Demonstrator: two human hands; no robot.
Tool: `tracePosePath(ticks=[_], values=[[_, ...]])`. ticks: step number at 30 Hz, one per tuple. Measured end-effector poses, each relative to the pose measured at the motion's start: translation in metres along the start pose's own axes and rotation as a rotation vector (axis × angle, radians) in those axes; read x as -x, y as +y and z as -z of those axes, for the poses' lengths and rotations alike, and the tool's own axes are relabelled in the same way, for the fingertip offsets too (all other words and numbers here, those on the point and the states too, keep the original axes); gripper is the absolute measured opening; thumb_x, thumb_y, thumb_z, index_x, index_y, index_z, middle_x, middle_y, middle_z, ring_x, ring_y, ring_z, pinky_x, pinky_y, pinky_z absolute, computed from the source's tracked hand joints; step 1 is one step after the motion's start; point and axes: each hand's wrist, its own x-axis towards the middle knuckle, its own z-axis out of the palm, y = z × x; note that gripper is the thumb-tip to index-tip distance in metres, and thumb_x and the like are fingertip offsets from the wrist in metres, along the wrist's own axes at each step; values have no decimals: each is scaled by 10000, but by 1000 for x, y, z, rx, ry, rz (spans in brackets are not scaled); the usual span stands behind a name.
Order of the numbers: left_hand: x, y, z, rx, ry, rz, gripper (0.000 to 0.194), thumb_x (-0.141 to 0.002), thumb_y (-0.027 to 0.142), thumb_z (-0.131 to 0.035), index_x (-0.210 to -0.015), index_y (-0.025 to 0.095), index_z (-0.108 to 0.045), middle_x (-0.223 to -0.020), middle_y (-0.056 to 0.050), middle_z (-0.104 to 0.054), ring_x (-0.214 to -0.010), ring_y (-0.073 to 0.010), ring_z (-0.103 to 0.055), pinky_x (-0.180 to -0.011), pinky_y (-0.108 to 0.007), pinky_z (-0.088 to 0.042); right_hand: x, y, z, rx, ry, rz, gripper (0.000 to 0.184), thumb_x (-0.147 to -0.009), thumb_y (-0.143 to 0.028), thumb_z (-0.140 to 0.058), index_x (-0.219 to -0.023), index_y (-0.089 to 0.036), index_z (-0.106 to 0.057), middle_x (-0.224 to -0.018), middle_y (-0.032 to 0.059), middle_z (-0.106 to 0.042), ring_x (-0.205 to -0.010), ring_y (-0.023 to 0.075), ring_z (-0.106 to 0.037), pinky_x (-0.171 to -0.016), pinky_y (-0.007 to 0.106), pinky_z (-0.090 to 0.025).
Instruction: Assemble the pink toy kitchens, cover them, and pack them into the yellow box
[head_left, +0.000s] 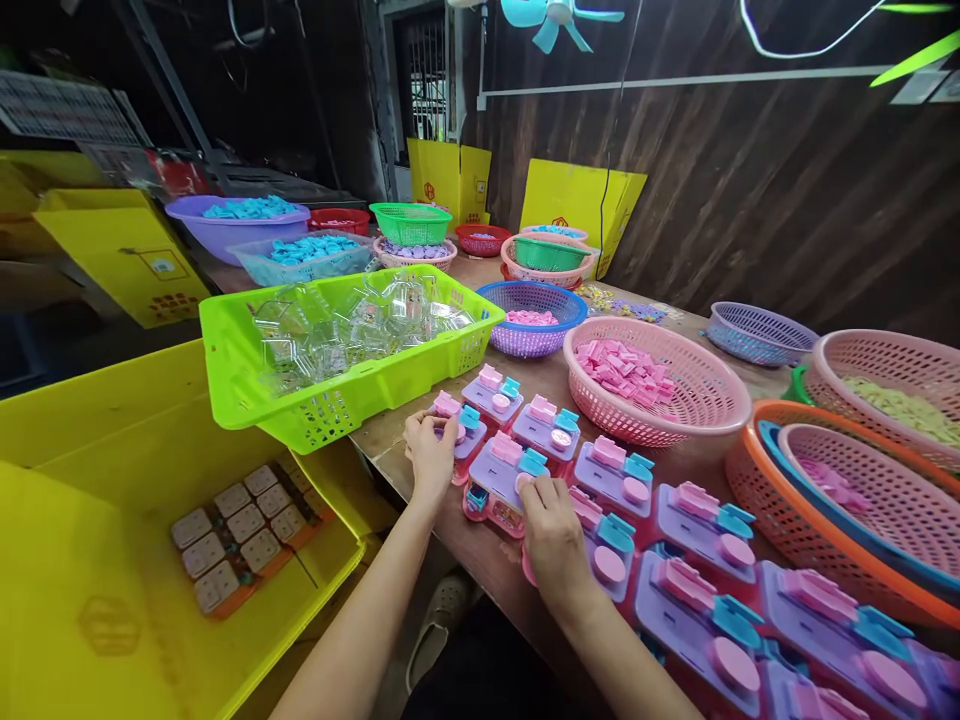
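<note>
Rows of purple-and-pink plastic toys (703, 535) stand on the table, each with a pink block, a blue piece and a round pink disc on its purple top. My left hand (431, 455) is closed around the near-left corner of the end toy (470, 440), its fingertips at the disc. My right hand (553, 535) has its fingers bent together over the front-row toy (499, 470), touching its pink disc (523, 482). Whether the fingers pinch the disc or only press it is hidden.
A green basket (345, 400) of clear plastic covers sits at the table's left edge. Below it, a yellow carton (82, 540) holds packed toys. A pink basket (660, 425) of pink pieces stands behind the rows. Stacked baskets (757, 480) are at right.
</note>
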Motion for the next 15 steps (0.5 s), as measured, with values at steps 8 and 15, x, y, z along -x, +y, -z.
tracePosePath(ticks=[8, 15], values=[[8, 3, -1, -39, 21, -31, 225, -801, 384, -505, -702, 197, -584, -1076, -66, -488, -1107, -255, -437, -957, -435, -340, -4, -2, 3, -68, -18, 20, 273, -862, -42, -373, -1052, -138, -544, -903, 79, -529, -887, 222, -429, -759, 338, -436], [15, 13, 3, -180, 0, -91, 186, -822, 364, -501, -752, 194, -527, -1103, -87, -455, -1122, -274, -418, -940, -468, -334, 3, 2, 2, -28, 26, -37, 271, -880, -74, -357, -1068, -137, -542, -919, 87, -528, -859, 217, -440, -770, 354, -429]])
